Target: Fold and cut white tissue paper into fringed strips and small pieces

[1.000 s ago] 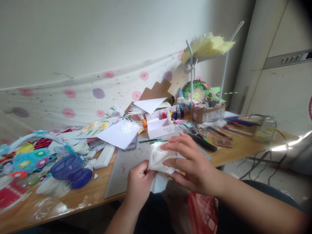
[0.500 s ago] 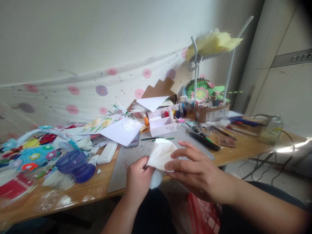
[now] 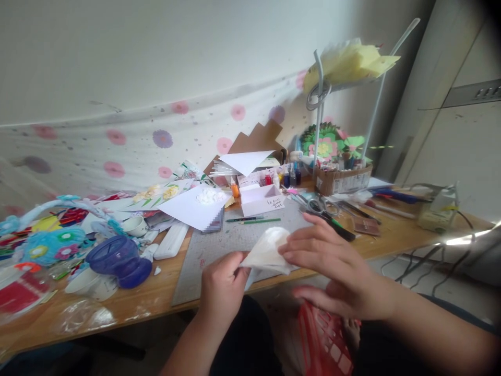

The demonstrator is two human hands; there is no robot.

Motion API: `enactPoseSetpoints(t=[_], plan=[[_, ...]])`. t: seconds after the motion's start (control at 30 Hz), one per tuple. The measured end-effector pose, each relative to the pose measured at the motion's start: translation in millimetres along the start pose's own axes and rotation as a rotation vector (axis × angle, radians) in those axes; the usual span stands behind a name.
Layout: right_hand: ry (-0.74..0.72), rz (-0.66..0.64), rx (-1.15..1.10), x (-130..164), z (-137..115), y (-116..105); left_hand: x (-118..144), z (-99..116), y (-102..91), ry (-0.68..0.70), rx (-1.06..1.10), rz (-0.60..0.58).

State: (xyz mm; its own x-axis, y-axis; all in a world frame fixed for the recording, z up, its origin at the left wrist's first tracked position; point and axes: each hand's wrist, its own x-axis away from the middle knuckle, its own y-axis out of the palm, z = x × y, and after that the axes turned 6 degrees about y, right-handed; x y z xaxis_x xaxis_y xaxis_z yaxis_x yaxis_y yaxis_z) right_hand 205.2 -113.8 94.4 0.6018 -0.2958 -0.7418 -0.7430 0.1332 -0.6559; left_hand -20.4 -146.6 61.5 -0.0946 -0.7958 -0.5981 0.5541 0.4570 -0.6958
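Note:
My left hand [image 3: 226, 282] pinches a narrow end of a crumpled white tissue [image 3: 268, 248], thumb on top, over the desk's front edge. From there the tissue fans out to the right, with a loose flap hanging beneath. My right hand [image 3: 336, 266] is at its far side, fingers stretched out against the tissue and thumb well apart below. Behind the tissue lie a dark pencil and a green pencil [image 3: 262, 221] on the grey cutting mat [image 3: 211, 250].
A blue cup [image 3: 119, 260] and a flowered blue basket [image 3: 55, 245] stand at left. White bits lie on a paper sheet [image 3: 191, 208] near a small white box [image 3: 261, 201]. Scissors [image 3: 321, 205] and a cardboard box of supplies [image 3: 342, 180] are at right. A red bag [image 3: 324, 339] hangs below.
The tissue has tipped from upright to spreading rightward. My right thumb has moved away from it, opening the hand. The camera view has shifted slightly.

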Motion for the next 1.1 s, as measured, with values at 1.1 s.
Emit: enactPoseSetpoints(t=[1.1], plan=[[0.492,-0.281,-0.353,-6.0,19.7,11.5,11.4,-10.1,14.5,-0.186,0.431,-0.252]])
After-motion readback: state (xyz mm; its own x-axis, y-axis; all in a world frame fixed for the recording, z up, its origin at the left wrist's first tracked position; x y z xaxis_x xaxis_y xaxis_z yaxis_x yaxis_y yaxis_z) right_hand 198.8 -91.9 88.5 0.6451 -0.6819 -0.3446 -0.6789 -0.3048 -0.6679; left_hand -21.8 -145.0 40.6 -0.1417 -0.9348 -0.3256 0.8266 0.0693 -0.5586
